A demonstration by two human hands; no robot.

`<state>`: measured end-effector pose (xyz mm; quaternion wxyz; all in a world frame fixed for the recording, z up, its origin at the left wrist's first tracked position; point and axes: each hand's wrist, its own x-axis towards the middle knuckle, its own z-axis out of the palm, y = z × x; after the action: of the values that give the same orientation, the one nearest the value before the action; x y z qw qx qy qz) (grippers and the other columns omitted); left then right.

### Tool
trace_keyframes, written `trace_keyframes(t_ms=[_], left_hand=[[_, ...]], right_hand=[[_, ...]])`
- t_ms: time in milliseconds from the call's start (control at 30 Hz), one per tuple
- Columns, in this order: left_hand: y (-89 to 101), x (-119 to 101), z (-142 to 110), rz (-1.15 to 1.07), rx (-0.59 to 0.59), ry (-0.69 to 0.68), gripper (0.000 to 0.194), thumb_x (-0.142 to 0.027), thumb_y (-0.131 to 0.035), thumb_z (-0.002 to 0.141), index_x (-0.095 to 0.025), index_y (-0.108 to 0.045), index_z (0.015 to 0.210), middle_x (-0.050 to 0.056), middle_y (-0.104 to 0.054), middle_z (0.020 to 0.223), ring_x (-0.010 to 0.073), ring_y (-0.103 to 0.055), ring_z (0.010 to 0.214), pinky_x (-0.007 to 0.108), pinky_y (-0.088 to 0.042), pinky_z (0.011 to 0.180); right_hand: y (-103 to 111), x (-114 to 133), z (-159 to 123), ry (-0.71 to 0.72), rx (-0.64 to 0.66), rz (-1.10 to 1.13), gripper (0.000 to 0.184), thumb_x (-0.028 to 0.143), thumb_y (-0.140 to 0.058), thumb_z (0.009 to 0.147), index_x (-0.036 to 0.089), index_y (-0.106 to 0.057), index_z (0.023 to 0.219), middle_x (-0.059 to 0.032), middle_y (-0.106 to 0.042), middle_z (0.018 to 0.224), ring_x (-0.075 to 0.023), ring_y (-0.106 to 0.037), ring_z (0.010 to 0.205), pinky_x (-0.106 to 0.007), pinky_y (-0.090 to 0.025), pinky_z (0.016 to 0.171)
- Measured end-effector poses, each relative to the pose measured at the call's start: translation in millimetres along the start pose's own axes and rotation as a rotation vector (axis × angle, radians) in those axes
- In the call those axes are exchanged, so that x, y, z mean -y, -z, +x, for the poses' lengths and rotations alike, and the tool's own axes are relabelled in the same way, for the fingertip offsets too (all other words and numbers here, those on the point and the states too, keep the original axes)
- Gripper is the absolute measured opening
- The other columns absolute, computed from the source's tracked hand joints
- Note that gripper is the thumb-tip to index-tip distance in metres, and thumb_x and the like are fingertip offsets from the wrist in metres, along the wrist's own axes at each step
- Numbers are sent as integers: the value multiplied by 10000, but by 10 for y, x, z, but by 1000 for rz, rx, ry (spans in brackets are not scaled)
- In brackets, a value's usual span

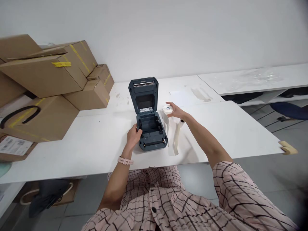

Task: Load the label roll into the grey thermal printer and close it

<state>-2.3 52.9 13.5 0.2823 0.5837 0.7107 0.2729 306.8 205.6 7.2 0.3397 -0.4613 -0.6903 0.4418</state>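
Observation:
A dark label printer stands on the white table with its lid raised, its inner bay exposed. My left hand grips the printer's left side, thumb over the rim. Just right of the printer, my right hand is closed around a white label roll, fingers at its far and near edges. A strip of labels hangs from this roll down along the printer's side. Beside it, a second, smaller roll lies with a loose strip trailing toward the front edge.
Cardboard boxes with yellow tape are stacked at the left. A white sheet lies behind the rolls. Clear plastic rests on the far-right shelf. A tan padded piece covers the table's right corner. A blue stool stands beyond.

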Motion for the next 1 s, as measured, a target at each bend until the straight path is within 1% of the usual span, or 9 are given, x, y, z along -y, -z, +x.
trace_keyframes(t_ms=[133, 300, 400, 500, 633, 733, 800, 900, 1000], left_hand=[[-11, 36, 20, -34, 6, -2, 536, -292, -492, 875, -170, -607, 1383, 106, -766, 1060, 254, -701, 922, 333, -507, 755], [-22, 28, 26, -39, -7, 2, 536, -280, -509, 863, -161, -615, 1375, 104, -769, 1043, 251, -702, 911, 338, -514, 774], [-22, 2, 2, -70, -20, -4, 513, -268, -539, 848, -167, -638, 1341, 103, -771, 1029, 251, -702, 925, 334, -519, 794], [-13, -21, -29, -99, -35, -4, 495, -259, -555, 842, -174, -651, 1319, 101, -771, 1037, 250, -700, 947, 326, -520, 807], [-10, -17, -45, -102, -14, -10, 486, -277, -518, 872, -168, -646, 1329, 93, -753, 978, 241, -680, 846, 335, -506, 765], [-35, 15, -22, -113, -3, -26, 491, -277, -507, 878, -152, -638, 1334, 84, -730, 927, 225, -653, 790, 331, -490, 741], [-61, 42, 1, -138, -14, -22, 510, -271, -517, 870, -145, -622, 1353, 86, -726, 942, 220, -651, 802, 325, -489, 745], [-92, 68, 21, -188, -14, -5, 527, -266, -528, 864, -150, -610, 1371, 89, -729, 972, 220, -658, 825, 322, -496, 755], [-96, 65, 15, -211, -4, 17, 517, -269, -538, 860, -164, -621, 1360, 76, -721, 955, 215, -648, 817, 315, -488, 748]], right_hand=[[158, -49, -169, -46, 35, 54, 1111, 306, -897, 590, 235, -399, 1581, -178, -409, 1657, -354, -432, 1498, -555, -349, 1230], [386, -290, -841, -33, -100, 337, 724, 358, -819, 745, 295, -594, 1431, -132, -562, 1563, -298, -514, 1467, -542, -365, 1232], [266, -450, -1219, -73, -127, 347, 703, 366, -896, 657, 288, -670, 1318, -116, -632, 1496, -304, -568, 1412, -535, -437, 1177], [57, -419, -1369, -134, -136, 323, 679, 495, -908, 642, 243, -703, 1238, -118, -739, 1331, -301, -690, 1217, -504, -541, 1047], [-87, 116, -1297, 2, -58, 355, 661, 641, -820, 734, 233, -703, 1241, -87, -796, 1088, -282, -746, 983, -481, -580, 937], [-193, 721, -1113, 195, 180, 256, 592, 610, -723, 861, 261, -653, 1334, -85, -770, 1158, -292, -722, 1067, -483, -570, 967], [-360, 1029, -926, 293, 323, 36, 499, 521, -672, 930, 270, -644, 1361, -87, -738, 1262, -299, -691, 1156, -488, -547, 1022], [-727, 1190, -620, 356, 407, -359, 407, 330, -624, 956, 226, -658, 1348, -121, -687, 1376, -337, -658, 1231, -516, -521, 1056], [-1047, 1095, -421, 308, 433, -654, 413, 186, -602, 930, 174, -653, 1340, -169, -689, 1362, -371, -671, 1218, -516, -540, 1001]])
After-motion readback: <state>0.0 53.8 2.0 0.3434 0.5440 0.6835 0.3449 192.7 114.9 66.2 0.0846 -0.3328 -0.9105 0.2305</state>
